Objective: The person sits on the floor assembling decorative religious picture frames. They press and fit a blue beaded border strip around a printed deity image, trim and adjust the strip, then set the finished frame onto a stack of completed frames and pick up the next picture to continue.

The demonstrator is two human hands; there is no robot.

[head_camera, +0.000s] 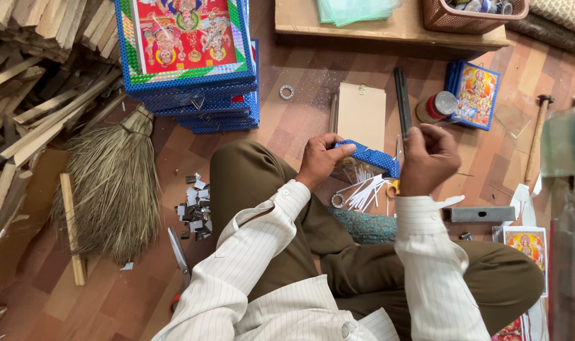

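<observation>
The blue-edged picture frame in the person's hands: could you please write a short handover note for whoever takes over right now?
Left hand: grips the corner of the blue dotted picture frame, held over the lap.
Right hand: closed around a thin tool at the frame's right end; what the tool is cannot be told.
Nearby: white paper strips on the floor under the frame, plain brown backing board and a long black bar beyond it.
Done: a stack of finished blue frames.
Left: the held frame is unfinished, its back open.

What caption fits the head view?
Seated person's left hand grips a blue picture frame; right hand raised beside it, broom nearby.
</observation>
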